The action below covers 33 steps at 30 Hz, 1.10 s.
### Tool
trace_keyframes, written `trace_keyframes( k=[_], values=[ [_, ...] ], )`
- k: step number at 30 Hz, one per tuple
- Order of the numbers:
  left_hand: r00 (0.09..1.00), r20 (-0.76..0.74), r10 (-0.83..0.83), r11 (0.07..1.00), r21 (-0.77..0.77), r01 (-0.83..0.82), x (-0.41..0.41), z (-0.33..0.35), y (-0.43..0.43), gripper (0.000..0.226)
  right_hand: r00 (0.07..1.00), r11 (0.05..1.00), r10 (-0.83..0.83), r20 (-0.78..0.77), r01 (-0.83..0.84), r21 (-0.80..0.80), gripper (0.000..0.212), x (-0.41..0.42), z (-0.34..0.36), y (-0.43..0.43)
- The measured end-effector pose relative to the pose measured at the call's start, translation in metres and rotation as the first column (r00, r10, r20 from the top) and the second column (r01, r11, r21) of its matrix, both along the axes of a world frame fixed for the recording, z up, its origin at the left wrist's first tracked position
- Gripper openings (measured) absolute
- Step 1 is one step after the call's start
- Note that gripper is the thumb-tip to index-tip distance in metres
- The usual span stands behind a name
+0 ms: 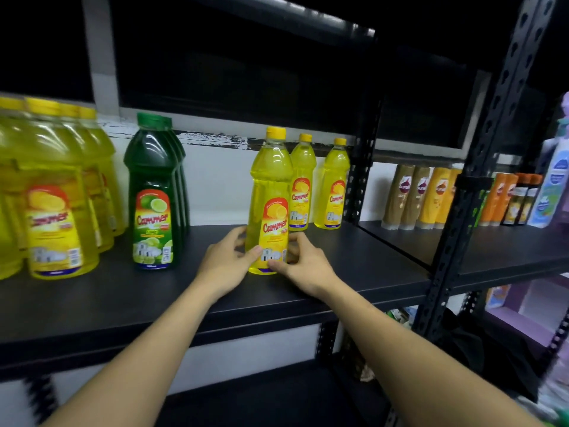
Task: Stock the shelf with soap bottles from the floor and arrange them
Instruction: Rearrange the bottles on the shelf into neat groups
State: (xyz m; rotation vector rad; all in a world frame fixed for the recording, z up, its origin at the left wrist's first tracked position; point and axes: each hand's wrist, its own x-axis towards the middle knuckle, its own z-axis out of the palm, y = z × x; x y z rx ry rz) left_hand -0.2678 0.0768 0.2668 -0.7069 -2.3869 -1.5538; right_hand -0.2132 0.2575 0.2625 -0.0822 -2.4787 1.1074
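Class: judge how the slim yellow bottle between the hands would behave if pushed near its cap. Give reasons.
The bottle is tall on a narrow base, so it would probably tip rather than slide. Filled nearly to the neck, it likely feels heavy for its size. Its glossy plastic may be slippery.

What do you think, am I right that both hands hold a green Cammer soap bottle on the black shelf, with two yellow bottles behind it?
No: the head view shows the left hand and right hand holding a yellow Cammer soap bottle on the black shelf, with two yellow bottles behind it.
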Motion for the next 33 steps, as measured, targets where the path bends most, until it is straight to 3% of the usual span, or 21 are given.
trace_keyframes(
  k=[6, 12, 18, 23, 33],
  values=[
    [0.983, -0.091, 0.160, 0.987, 0.020, -0.158, 0.003, 0.002, -0.003, 0.041, 1.000, 0.997, 0.005, -0.002, -0.005, 0.078, 0.062, -0.013, 0.005, -0.015],
    [0.965, -0.046, 0.260, 0.966, 0.003, -0.260, -0.018, -0.001, -0.008, 0.029, 1.000, 0.997, -0.002, -0.017, 0.003, 0.077, 0.065, -0.044, 0.003, -0.028],
    [0.966, -0.050, 0.254, 0.965, -0.061, -0.256, -0.046, 0.003, -0.013, 0.029, 0.998, 0.994, 0.019, -0.060, -0.012, 0.109, 0.094, -0.075, -0.003, -0.028],
    [0.959, -0.042, 0.281, 0.957, -0.061, -0.284, -0.069, 0.005, -0.007, 0.031, 0.994, 0.990, 0.080, -0.073, -0.071, 0.120, 0.088, -0.098, -0.001, -0.022],
    [0.909, -0.042, 0.414, 0.908, -0.059, -0.416, -0.117, 0.003, 0.010, 0.028, 0.998, 0.987, 0.032, -0.057, -0.023, 0.159, 0.077, -0.154, -0.001, -0.023]
  ],
)
